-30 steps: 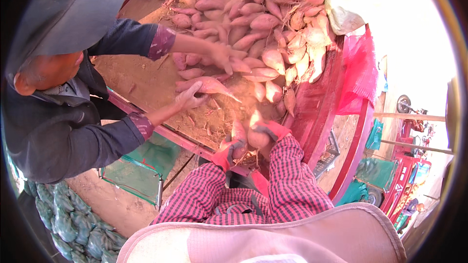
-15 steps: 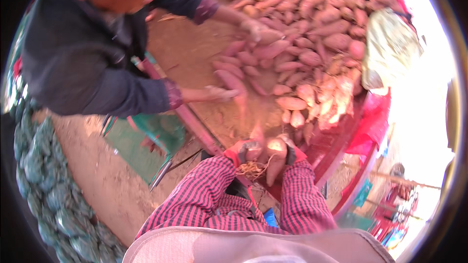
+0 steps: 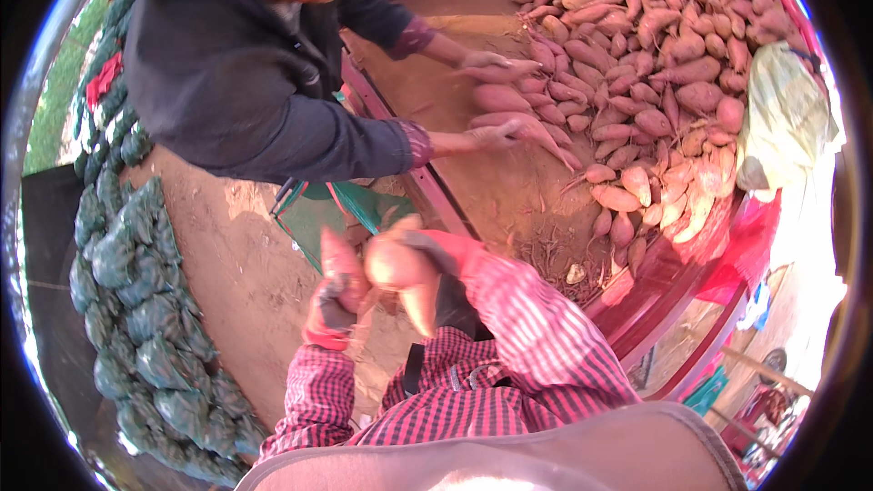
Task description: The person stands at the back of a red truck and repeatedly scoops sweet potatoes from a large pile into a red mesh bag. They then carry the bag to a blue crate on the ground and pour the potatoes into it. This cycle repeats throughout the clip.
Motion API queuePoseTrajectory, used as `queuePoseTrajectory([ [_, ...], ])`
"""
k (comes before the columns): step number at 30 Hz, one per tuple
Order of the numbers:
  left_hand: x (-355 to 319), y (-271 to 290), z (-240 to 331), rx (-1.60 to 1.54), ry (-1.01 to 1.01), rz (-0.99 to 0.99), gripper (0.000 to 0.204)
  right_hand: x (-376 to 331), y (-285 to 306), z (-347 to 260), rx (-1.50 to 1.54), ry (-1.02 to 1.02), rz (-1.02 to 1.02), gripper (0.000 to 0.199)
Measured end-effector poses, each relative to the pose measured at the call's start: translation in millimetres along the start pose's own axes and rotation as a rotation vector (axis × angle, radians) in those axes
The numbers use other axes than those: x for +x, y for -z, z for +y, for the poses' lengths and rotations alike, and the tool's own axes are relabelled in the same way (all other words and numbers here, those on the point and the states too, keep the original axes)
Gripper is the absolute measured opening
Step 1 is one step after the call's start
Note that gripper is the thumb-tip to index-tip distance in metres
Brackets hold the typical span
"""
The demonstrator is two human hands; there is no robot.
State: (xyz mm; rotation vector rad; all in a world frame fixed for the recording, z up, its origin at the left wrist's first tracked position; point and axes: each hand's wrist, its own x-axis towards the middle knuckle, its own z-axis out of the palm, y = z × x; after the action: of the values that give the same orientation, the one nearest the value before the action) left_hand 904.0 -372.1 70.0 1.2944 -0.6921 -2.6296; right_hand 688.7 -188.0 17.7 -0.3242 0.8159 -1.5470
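My left hand (image 3: 333, 311), in a red and dark glove, is closed around a reddish sweet potato (image 3: 340, 259) that points up. Just to its right my right hand (image 3: 438, 250), gloved alike, grips a large pale-lit sweet potato (image 3: 400, 265) whose narrow end hangs down. Both are held over the ground, left of the red bed's edge, close to a green mesh bag (image 3: 307, 218) on a frame. Some thin roots or stems dangle between my hands; motion blurs them.
A heap of sweet potatoes (image 3: 655, 73) covers the far right of the red-sided bed (image 3: 627, 332). Across from me a person in a dark jacket (image 3: 245, 82) has both hands on sweet potatoes. Filled green net bags (image 3: 145, 309) line the left; a pale sack (image 3: 787, 114) hangs right.
My hands have swung left with the sweet potatoes, from over the bed to beside the green mesh bag. The whole view has shifted, and the other person's hands have moved closer to the heap.
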Motion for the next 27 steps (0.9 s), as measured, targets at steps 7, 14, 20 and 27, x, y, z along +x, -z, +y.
queuePoseTrajectory([
  [7,89,47,70,0.4,0.143,0.515,0.068,75,-57,7,-0.355,-0.095,0.606,0.059],
  [14,84,-74,-62,1.555,-0.753,0.119,0.031,-112,81,29,-0.258,0.341,1.528,0.037],
  [20,136,-222,-217,1.852,-0.802,-0.812,0.052,-311,195,4,-0.768,-0.109,2.205,0.054],
  [27,238,-388,-374,1.99,-0.853,-1.222,0.057,-338,287,-17,-1.166,-0.765,1.741,0.069],
])
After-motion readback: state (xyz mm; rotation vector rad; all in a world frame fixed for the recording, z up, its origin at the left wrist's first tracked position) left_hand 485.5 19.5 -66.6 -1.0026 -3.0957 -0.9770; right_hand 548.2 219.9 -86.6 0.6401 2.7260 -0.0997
